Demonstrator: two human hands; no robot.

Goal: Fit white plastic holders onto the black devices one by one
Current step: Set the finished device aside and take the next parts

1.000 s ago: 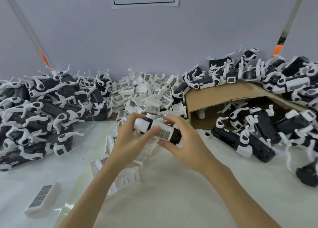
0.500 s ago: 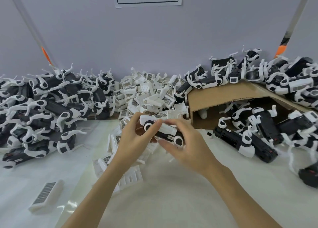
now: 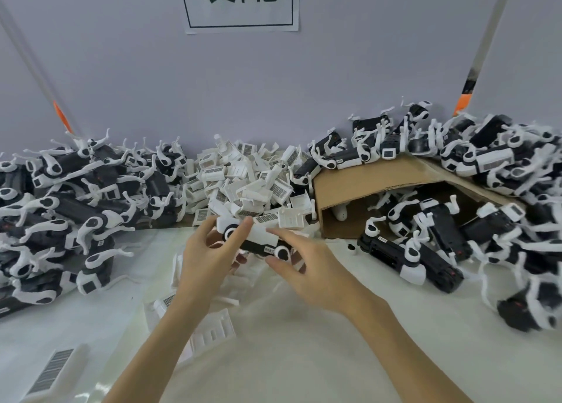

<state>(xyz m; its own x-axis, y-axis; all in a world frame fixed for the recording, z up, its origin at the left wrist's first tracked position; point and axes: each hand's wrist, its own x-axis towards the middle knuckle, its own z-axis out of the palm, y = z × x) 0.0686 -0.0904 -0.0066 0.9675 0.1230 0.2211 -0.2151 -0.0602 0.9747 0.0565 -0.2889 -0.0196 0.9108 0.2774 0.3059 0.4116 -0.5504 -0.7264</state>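
Observation:
A black device with a white plastic holder on it hangs just above the white table, in front of the middle pile. My left hand grips its left end, thumb and fingers curled around it. My right hand pinches its right end near a round white-and-black cap. A heap of loose white holders with barcode labels lies behind the hands.
Black devices with white parts are heaped at the left and right. A tipped cardboard box sits right of centre. Loose holders lie on the white table near my forearms, one barcoded holder at the lower left.
The device has been turned in my hands: its barcoded white face rolled away and its black side with round caps now shows. Both hands kept their hold and shifted slightly.

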